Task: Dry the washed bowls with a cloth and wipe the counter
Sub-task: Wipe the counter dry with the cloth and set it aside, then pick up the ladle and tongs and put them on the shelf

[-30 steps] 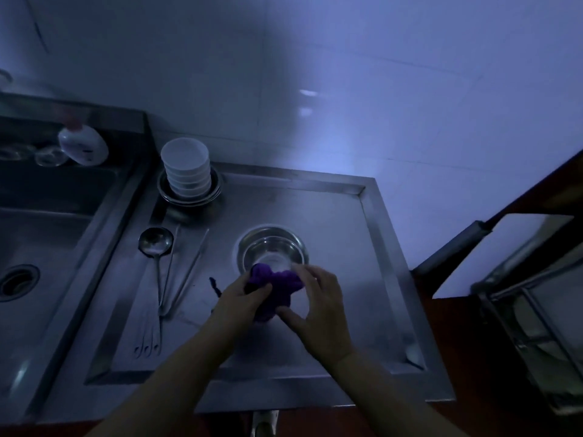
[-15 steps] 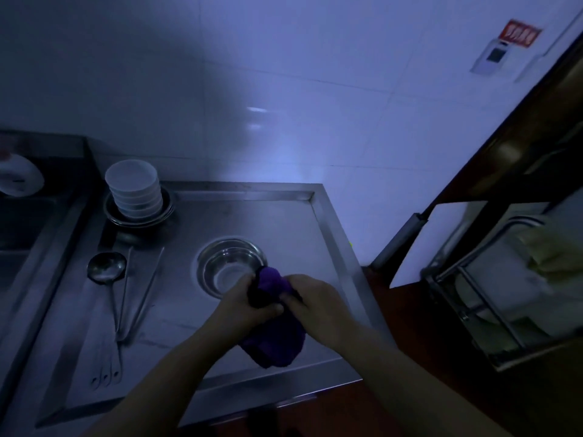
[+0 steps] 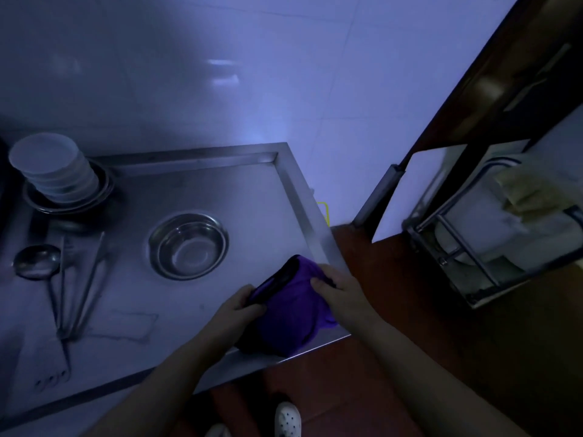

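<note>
Both hands hold a purple cloth above the front right corner of the steel counter. My left hand grips its dark folded left edge and my right hand grips its upper right side. The cloth bulges round; whether anything is inside it I cannot tell. A steel bowl stands upright and empty on the counter, just left of and beyond the hands. A stack of white bowls sits on steel dishes at the back left corner.
A steel ladle and long metal tongs lie on the counter's left part. A metal rack holding dishes and a yellowish cloth stands to the right across a red floor gap. My white shoe shows below the counter edge.
Both hands carried the cloth from just in front of the steel bowl rightward and toward me, and spread it from a bunch into a rounded hanging shape. The view swung right.
</note>
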Available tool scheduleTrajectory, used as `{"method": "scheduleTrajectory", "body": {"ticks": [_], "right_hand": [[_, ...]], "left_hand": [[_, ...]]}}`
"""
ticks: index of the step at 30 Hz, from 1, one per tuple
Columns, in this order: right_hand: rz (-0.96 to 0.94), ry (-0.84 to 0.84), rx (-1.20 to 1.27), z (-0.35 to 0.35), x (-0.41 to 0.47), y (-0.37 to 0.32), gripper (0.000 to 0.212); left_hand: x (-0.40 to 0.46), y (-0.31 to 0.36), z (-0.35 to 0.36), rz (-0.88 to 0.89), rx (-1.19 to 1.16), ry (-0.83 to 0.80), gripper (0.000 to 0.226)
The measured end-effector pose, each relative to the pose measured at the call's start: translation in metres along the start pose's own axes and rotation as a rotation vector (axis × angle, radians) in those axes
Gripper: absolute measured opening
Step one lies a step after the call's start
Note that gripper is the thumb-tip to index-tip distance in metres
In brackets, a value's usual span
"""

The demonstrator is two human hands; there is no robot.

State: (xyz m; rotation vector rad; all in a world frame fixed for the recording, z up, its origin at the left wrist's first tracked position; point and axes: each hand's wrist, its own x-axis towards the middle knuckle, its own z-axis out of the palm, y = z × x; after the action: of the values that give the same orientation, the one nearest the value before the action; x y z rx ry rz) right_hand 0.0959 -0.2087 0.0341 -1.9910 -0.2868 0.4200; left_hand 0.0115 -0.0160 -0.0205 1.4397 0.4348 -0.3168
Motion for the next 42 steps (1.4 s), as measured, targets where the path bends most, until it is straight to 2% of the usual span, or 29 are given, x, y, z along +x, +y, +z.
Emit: {"method": "scheduleTrajectory", "body": {"ticks": [3, 6, 10, 12, 14, 16, 19, 21, 24, 26, 30, 34, 39, 42], "right_hand": [[0.085, 0.016, 0.033, -0.009, 0.001, 0.029, 0.019], [0.175, 0.053, -0.108, -0.014, 0.003, 0.068, 0.016], [0.266, 0.060, -0.360, -0.024, 0.004, 0.114, 0.016], [0.298, 0.039, -0.537, -0.032, 0.005, 0.129, 0.020], [0.257, 0.059, -0.672, -0.040, 0.006, 0.137, 0.028], [0.119, 0.061, -0.732, -0.045, 0.009, 0.138, 0.032], [-0.138, -0.094, -0.844, -0.045, 0.015, 0.141, 0.037], [-0.167, -0.231, -0.935, -0.041, 0.020, 0.138, 0.032], [-0.214, -0.210, -0.975, -0.034, 0.032, 0.130, 0.013], [-0.261, -0.185, -0.929, -0.026, 0.040, 0.118, 0.009], [-0.398, -0.211, -0.869, 0.004, 0.059, 0.088, 0.010], [-0.473, -0.314, -0.806, 0.055, 0.073, 0.060, 0.026], [-0.525, -0.438, -0.774, 0.135, 0.084, 0.021, 0.031], [-0.487, -0.490, -0.787, 0.191, 0.085, -0.001, 0.030]], "left_hand": [[0.020, -0.002, 0.016, 0.013, 0.075, 0.060, 0.010], [0.049, -0.009, 0.030, -0.001, 0.392, 0.177, 0.014], [0.081, -0.025, 0.059, -0.045, 0.729, 0.212, 0.054], [0.087, -0.034, 0.069, 0.009, 0.883, 0.261, 0.063], [0.087, -0.041, 0.076, 0.135, 0.999, 0.271, 0.055], [0.083, -0.048, 0.080, 0.205, 1.091, 0.179, 0.048], [0.077, -0.059, 0.084, 0.164, 1.293, 0.028, 0.049], [0.074, -0.063, 0.081, 0.090, 1.287, 0.017, 0.050], [0.067, -0.060, 0.072, 0.079, 1.193, 0.109, 0.043], [0.058, -0.054, 0.058, 0.066, 1.120, 0.213, 0.039], [0.023, -0.044, 0.010, 0.014, 0.966, 0.421, 0.037], [-0.020, -0.038, -0.049, -0.068, 0.820, 0.646, 0.035], [-0.061, -0.050, -0.128, -0.173, 0.663, 0.881, 0.038], [-0.074, -0.061, -0.177, -0.217, 0.590, 0.965, 0.039]]}}
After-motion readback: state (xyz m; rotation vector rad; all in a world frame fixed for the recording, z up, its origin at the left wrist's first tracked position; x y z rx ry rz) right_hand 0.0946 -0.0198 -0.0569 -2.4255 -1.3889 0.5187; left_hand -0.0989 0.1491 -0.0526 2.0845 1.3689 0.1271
